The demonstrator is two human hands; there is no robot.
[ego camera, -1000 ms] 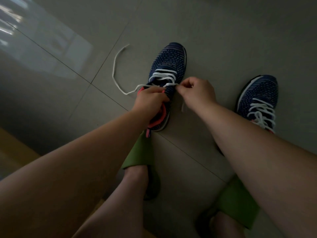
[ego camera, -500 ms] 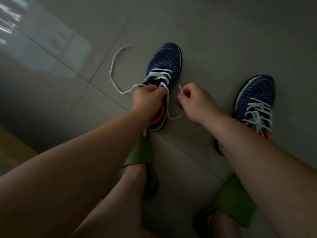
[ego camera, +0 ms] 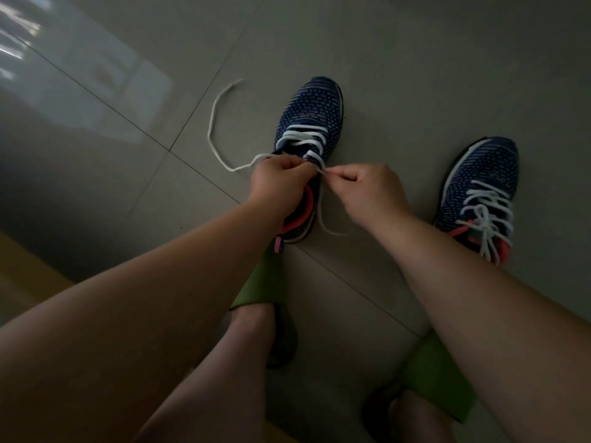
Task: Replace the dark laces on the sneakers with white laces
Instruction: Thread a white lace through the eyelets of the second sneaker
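Observation:
A dark blue knit sneaker (ego camera: 311,113) with a coral collar stands on the grey floor, toe pointing away. A white lace (ego camera: 213,135) crosses its lower eyelets; one long end loops out over the floor to the left. My left hand (ego camera: 277,183) grips the sneaker's upper at the top eyelets. My right hand (ego camera: 367,190) pinches the lace's other end right beside the eyelets, and a loop of that end hangs down by the heel. A second matching sneaker (ego camera: 483,190) stands to the right, fully laced in white with a tied bow.
My two feet in green slippers (ego camera: 260,284) (ego camera: 438,378) rest on the tiles just behind the sneakers. A light wooden edge (ego camera: 28,276) shows at the lower left. Tile joints run diagonally across the floor, with a window reflection at the upper left.
My right hand moved from beside the sneaker back up to the top eyelets with the lace end. The sneaker turned slightly under my left hand. The right sneaker stayed put.

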